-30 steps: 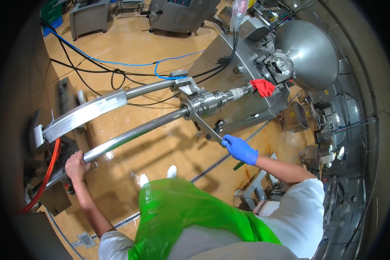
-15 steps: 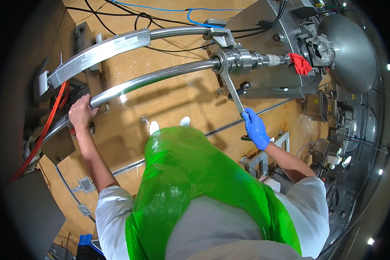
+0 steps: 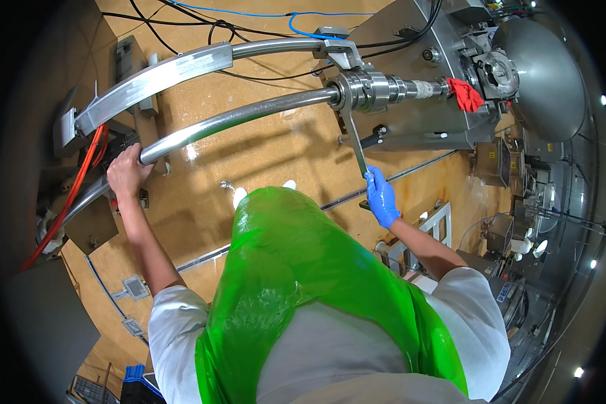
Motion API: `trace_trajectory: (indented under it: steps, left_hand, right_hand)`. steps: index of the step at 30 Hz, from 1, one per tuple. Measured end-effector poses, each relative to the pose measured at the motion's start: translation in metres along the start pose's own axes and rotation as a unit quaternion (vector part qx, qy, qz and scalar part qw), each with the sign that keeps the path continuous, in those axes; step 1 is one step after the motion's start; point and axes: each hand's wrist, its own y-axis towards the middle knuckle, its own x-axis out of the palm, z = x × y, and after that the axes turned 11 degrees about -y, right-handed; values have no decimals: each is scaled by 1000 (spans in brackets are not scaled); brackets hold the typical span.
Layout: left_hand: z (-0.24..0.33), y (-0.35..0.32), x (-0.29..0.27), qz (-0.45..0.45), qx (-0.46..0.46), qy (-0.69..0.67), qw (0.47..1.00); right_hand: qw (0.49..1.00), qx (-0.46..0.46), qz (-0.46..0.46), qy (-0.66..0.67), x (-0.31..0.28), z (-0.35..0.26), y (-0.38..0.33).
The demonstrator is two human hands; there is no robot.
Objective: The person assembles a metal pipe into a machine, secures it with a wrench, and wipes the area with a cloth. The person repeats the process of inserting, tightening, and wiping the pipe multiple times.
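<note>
My bare left hand (image 3: pixel 129 172) is wrapped round a long, shiny steel pipe (image 3: pixel 229 121) near its left part. In a blue glove, my right hand (image 3: pixel 382 198) grips the lower end of a flat metal wrench (image 3: pixel 355 138). The wrench's upper end sits round the pipe's ringed steel coupling (image 3: pixel 360 91). To the right, the coupling joins a narrower pipe section with a red cloth (image 3: pixel 465 95) tied on it. Above runs a second steel pipe with a flat-sided metal bar (image 3: pixel 161 81), fixed to the coupling by a bracket (image 3: pixel 340 54).
A large steel machine (image 3: pixel 417 81) with a rounded grey hopper (image 3: pixel 542 77) stands at right. Orange hoses (image 3: pixel 81 185) hang beside a cabinet at left. Black cables (image 3: pixel 249 28) cross the tan floor. A metal frame (image 3: pixel 438 225) is right of my right hand.
My right hand has swung the wrench's lower end a little to the left. My left hand stays in the same place on the pipe.
</note>
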Motion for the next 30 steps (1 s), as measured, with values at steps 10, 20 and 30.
trace_trajectory:
  steps: [10,20,30]
  left_hand:
    - [2,1,0,17,-7,5,1000]
    - [3,1,0,17,-9,1,1000]
    - [-2,-1,3,3,-20,14,1000]
  right_hand:
    - [998,-38,56,-14,18,11,4]
    - [996,-48,72,-18,26,15,5]
    - [983,-105,152,-18,52,26,11]
